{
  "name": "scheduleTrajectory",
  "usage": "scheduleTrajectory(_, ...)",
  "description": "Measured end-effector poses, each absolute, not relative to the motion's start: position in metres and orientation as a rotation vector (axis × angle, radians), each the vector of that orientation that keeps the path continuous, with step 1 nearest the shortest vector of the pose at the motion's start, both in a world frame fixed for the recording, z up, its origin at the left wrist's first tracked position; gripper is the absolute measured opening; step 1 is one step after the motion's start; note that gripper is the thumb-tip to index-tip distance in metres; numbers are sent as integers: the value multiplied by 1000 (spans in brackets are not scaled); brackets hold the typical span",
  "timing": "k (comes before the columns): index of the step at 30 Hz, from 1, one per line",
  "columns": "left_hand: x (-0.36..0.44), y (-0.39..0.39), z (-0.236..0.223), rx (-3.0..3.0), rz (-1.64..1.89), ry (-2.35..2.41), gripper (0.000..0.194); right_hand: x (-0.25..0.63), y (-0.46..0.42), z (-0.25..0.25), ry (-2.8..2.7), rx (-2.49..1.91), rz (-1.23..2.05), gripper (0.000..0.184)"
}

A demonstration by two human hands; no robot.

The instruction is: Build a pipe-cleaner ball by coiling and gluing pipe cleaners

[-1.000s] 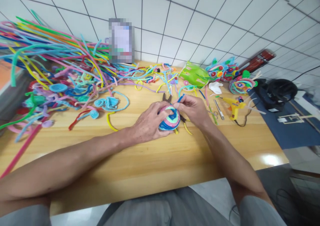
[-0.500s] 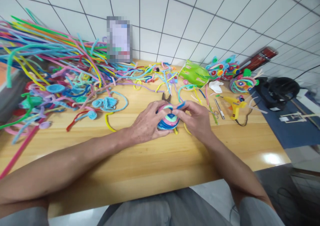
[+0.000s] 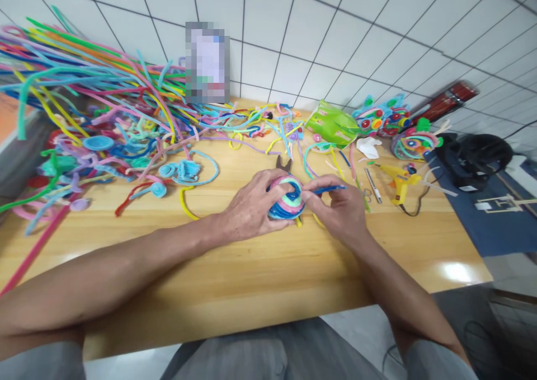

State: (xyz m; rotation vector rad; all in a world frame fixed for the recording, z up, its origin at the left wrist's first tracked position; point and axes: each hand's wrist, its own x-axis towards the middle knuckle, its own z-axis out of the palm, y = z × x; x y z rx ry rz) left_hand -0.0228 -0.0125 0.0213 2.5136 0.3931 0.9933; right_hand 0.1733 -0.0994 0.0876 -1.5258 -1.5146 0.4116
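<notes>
My left hand [image 3: 258, 203] is closed around a round piece [image 3: 286, 205] made of coiled pipe cleaners in blue, pink and pale green. Its thumb and index finger press on the coil's upper face. In a pinch, my right hand [image 3: 338, 206] grips a dark blue pipe cleaner [image 3: 329, 189] at the coil's right side; a loose end sticks out past the fingers to the right. Just behind the coil, the dark jaws of pliers [image 3: 284, 164] show, their handles hidden. A yellow pipe cleaner [image 3: 187, 203] lies left of my left hand.
Many loose pipe cleaners [image 3: 104, 69] pile up at the left. A yellow glue gun [image 3: 398, 183], a pen-like cutter [image 3: 373, 186], a green packet [image 3: 333, 123] and finished colourful pieces [image 3: 415, 144] lie at the right. A red cylinder [image 3: 447, 103] leans by the tiled wall.
My right hand has drawn slightly away to the right from the coil's top. The blue pipe cleaner now runs further along its fingers, and more of the coil's face shows.
</notes>
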Motion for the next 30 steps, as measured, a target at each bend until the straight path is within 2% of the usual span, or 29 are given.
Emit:
scheduleTrajectory(6,-24,-13,20,2542,987,425,69,180,-67,79,-1380,-1555,492,9)
scheduleTrajectory(13,-23,-12,20,2527,1021,419,66,200,-83,87,-1333,-1539,671,15)
scheduleTrajectory(17,-23,-12,18,2527,1031,423,68,237,-80,86,-1454,-1818,610,20)
scheduleTrajectory(19,-23,-12,18,2526,1030,417,68,248,-85,82,-1633,-2044,455,20)
scheduleTrajectory(21,-23,-13,17,2528,1036,412,69,245,-95,78,-1736,-2053,172,15)
scheduleTrajectory(25,-23,-12,15,2526,1075,394,68,209,-115,73,-1974,-1528,-145,17)
scheduleTrajectory(30,-23,-12,14,2538,1091,390,67,185,-112,65,-2108,-1315,-182,29)
